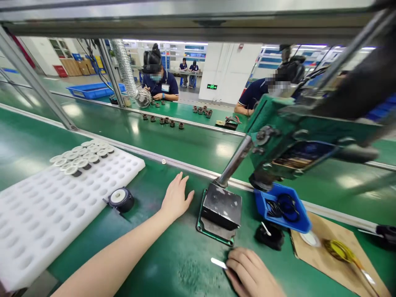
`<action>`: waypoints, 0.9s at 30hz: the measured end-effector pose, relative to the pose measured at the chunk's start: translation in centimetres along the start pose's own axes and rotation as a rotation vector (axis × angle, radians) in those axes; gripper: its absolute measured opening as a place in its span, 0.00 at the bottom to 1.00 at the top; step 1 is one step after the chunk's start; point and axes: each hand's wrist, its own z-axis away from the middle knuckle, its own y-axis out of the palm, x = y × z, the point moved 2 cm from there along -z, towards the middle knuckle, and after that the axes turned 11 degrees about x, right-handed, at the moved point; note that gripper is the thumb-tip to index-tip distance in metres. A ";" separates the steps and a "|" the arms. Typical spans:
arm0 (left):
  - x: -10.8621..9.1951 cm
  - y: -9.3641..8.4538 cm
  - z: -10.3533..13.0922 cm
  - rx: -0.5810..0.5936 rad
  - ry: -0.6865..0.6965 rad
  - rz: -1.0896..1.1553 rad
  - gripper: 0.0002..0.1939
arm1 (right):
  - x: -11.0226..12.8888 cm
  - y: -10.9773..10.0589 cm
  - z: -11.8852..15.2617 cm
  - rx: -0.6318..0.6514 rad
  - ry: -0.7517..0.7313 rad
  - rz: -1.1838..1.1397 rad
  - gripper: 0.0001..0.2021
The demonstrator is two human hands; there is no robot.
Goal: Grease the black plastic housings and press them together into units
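Note:
My left hand (175,197) is stretched out over the green bench, its fingers apart and holding nothing. It lies to the left of the black metal base (222,206) of a bench press. My right hand (250,270) is curled closed near the front, with a short flat white stick (218,262) poking out past its fingers. Left of my left arm sits a round black part with a white ring on top (121,199). Beside that part, a white foam tray (58,214) with rows of round hollows carries several white-topped round parts (83,156) at its far end.
The press head (297,136) overhangs the right side. Below it are a blue bin (283,208) of black cords, a dark container (269,236) with a white stick, and cardboard (334,251) bearing a yellow coil (339,251). Co-workers sit across the conveyor belt (192,144).

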 end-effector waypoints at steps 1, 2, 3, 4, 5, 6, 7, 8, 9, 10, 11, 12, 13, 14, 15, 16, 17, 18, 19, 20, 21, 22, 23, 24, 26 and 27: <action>-0.2 0.5 -0.5 0.028 0.028 0.021 0.27 | 0.2 -0.2 0.0 0.000 -0.007 -0.016 0.08; -0.4 0.9 -1.0 0.056 0.059 0.050 0.29 | 0.4 -0.3 0.0 -0.003 -0.014 -0.029 0.07; -0.7 1.2 -1.5 0.082 0.090 0.078 0.29 | 0.5 -0.3 0.0 -0.006 -0.019 -0.037 0.07; -1.1 1.3 -2.0 0.104 0.118 0.103 0.28 | 0.6 -0.3 0.0 -0.004 -0.024 -0.040 0.06; -1.6 1.3 -2.3 0.113 0.138 0.123 0.28 | 0.6 -0.2 0.1 0.002 -0.021 -0.041 0.06; -2.1 1.0 -2.5 0.108 0.148 0.144 0.27 | 0.5 -0.1 0.2 0.013 -0.017 -0.041 0.06; -2.7 0.6 -2.6 0.090 0.151 0.164 0.27 | 0.5 0.1 0.2 0.024 -0.017 -0.038 0.06; -3.4 0.0 -2.4 0.065 0.151 0.181 0.27 | 0.4 0.1 0.3 0.033 -0.015 -0.032 0.05; -4.2 -0.7 -2.0 0.050 0.165 0.197 0.27 | 0.3 0.2 0.4 0.040 -0.012 -0.023 0.05; -5.1 -1.4 -1.5 0.061 0.200 0.209 0.28 | 0.2 0.3 0.6 0.041 -0.005 -0.011 0.05; -6.0 -2.0 -1.0 0.107 0.256 0.211 0.30 | 0.1 0.3 0.7 0.039 0.005 0.002 0.05; -7.0 -2.5 -0.5 0.195 0.332 0.195 0.34 | 0.0 0.4 0.8 0.035 0.019 0.014 0.06; -7.9 -3.0 0.0 0.296 0.393 0.140 0.41 | -0.1 0.4 0.9 0.032 0.031 0.025 0.06; -8.8 -3.3 0.3 0.376 0.442 0.062 0.47 | -0.2 0.5 1.0 0.029 0.041 0.034 0.07; -9.6 -3.5 0.3 0.442 0.478 -0.029 0.51 | -0.2 0.5 1.1 0.030 0.046 0.040 0.08; -10.3 -3.7 0.2 0.483 0.494 -0.121 0.51 | -0.3 0.6 1.1 0.031 0.048 0.046 0.09; -11.0 -3.7 -0.2 0.509 0.500 -0.198 0.50 | -0.4 0.6 1.2 0.033 0.048 0.050 0.10; -11.7 -3.7 -0.6 0.536 0.503 -0.258 0.48 | -0.4 0.6 1.2 0.034 0.047 0.054 0.10; -12.3 -3.6 -1.1 0.569 0.502 -0.304 0.46 | -0.4 0.7 1.3 0.034 0.048 0.058 0.11; -12.9 -3.4 -1.5 0.608 0.501 -0.339 0.44 | -0.4 0.7 1.3 0.035 0.051 0.061 0.11; -13.5 -3.2 -1.9 0.642 0.501 -0.364 0.44 | -0.5 0.8 1.3 0.036 0.053 0.063 0.11; -14.0 -3.0 -2.2 0.666 0.500 -0.383 0.43 | -0.5 0.8 1.4 0.037 0.055 0.066 0.12; -14.4 -2.8 -2.4 0.679 0.496 -0.399 0.41 | -0.5 0.9 1.4 0.039 0.054 0.071 0.11; -14.8 -2.7 -2.4 0.681 0.490 -0.412 0.40 | -0.5 0.9 1.4 0.039 0.053 0.075 0.11; -15.3 -2.4 -2.3 0.664 0.465 -0.437 0.38 | -0.5 1.0 1.4 0.039 0.046 0.083 0.12; -15.4 -2.4 -2.2 0.650 0.453 -0.449 0.37 | -0.5 1.1 1.4 0.038 0.045 0.085 0.12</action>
